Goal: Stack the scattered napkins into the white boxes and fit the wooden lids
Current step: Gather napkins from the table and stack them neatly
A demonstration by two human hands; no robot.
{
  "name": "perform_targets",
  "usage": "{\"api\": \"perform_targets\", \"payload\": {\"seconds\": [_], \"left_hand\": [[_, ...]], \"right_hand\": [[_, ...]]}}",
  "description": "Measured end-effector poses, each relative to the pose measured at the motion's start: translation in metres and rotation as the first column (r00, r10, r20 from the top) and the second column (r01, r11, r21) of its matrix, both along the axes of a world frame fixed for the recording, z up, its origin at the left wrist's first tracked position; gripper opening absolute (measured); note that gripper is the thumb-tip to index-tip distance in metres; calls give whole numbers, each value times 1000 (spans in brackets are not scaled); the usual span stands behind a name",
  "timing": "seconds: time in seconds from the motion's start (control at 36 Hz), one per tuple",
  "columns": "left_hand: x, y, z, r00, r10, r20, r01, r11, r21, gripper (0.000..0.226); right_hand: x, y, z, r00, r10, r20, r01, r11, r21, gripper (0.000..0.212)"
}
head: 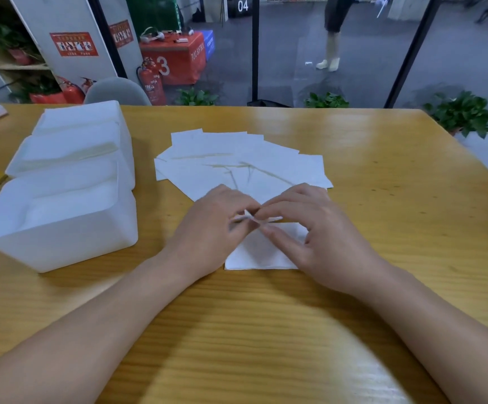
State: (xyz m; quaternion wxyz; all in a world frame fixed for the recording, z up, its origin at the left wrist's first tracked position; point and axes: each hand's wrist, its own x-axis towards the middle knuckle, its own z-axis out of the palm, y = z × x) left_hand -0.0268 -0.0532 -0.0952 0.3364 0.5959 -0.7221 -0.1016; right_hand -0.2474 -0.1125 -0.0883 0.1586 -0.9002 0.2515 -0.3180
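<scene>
1. Left hand (218, 220) and right hand (304, 228) meet over a white napkin (259, 255) lying flat near the table's front centre; fingertips of both pinch a thin raised fold or edge of soft paper between them, exact layer blurred
2. Left fingers curled together on that edge; right thumb and forefinger clamp it, the other right fingers spread apart and resting on the napkin
3. Scattered napkins (242, 161), flat squarish white sheets with a fine embossed texture, overlap in a fan just behind the hands
4. Nearest white box (62, 246), matte translucent plastic with rounded corners, stands left of the hands, open-topped, a stack of napkins inside
5. Two more white boxes (126, 144) stand behind it, touching in a row, also holding white stacks
6. Table (266, 330) is glossy yellow wood-grain laminate
7. Potted green plants (460, 112) on the floor beyond the far edge; red fire extinguishers (149, 83) far left
</scene>
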Motion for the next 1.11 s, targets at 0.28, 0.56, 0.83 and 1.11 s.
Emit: {"api": "perform_targets", "payload": {"seconds": [0.28,0.56,0.83,1.11], "left_hand": [[13,-1,12,872,-37,-488,37,999,-10,2],[9,5,20,826,-21,-563,43,999,26,13],[17,7,22,986,23,-163,35,937,349,41],[16,8,19,999,36,-22,-27,940,340,41]], "right_hand": [[-17,-23,-4,965,-229,128,219,972,88,15],[-22,-13,14,923,-239,303,8,796,605,13],[-28,-20,4,972,-208,-108,234,812,534,24],[-26,-18,-1,958,-228,-174,282,862,422,30]]}}
